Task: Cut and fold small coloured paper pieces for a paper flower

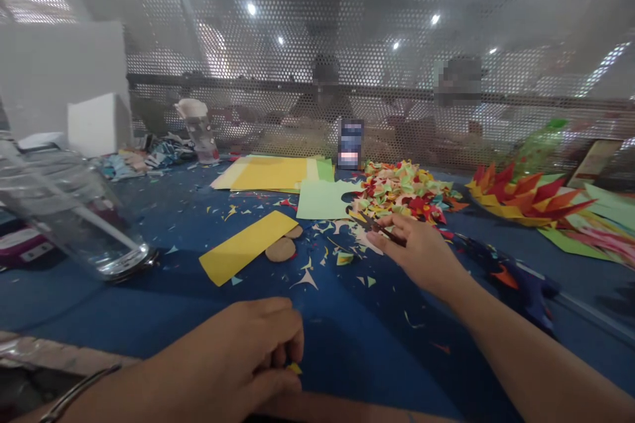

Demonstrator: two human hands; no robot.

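My right hand (414, 248) is closed around a slim dark tool that looks like a pair of scissors (373, 226). Its tips point left and away, beside a notched pale green sheet (321, 199) and a pile of small cut paper pieces (407, 188). Near the front edge, my left hand (248, 344) is curled, with a small yellow paper piece (295, 368) showing at its thumb and fingertips. Beyond it lies a yellow paper strip (248, 248), partly over two round tan discs (281, 250). Paper scraps (306, 279) are scattered between the hands.
At left stands a large glass jar (74, 211). Yellow sheets (272, 173), a phone (350, 144) and a cup (198, 129) are along the back. A blue glue gun (526, 284) lies at right, near a red-orange paper flower (530, 198) and a green bottle (540, 145).
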